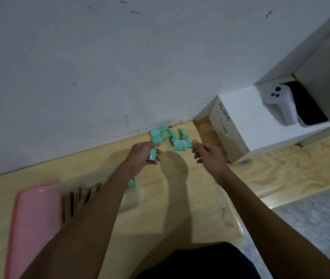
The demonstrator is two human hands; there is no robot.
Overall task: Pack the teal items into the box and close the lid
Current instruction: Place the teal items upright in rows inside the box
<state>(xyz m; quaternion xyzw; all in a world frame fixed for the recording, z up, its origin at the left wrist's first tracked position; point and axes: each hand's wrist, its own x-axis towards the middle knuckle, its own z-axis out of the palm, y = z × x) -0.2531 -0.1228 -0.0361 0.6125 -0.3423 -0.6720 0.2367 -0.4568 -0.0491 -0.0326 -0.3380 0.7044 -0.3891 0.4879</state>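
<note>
Left hand (142, 152) grips a teal bottle (152, 154) — right hand (210, 156) open, by white box (238, 125).

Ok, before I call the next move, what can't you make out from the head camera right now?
- Teal item near the left forearm: mostly hidden behind that arm.
- Box contents: dark and blurred, partly covered by the arm.
- Pink lid: cut off by the bottom edge.
- Label on the teal bottle by the right hand: too small to read.

Bare wooden tabletop (170, 208) at frame centre is open for passage. Wall (79, 67) blocks behind the teal bottles (172, 137); white box (238, 125) crowds their right; pink lid (37, 224) fills the lower left.
</note>
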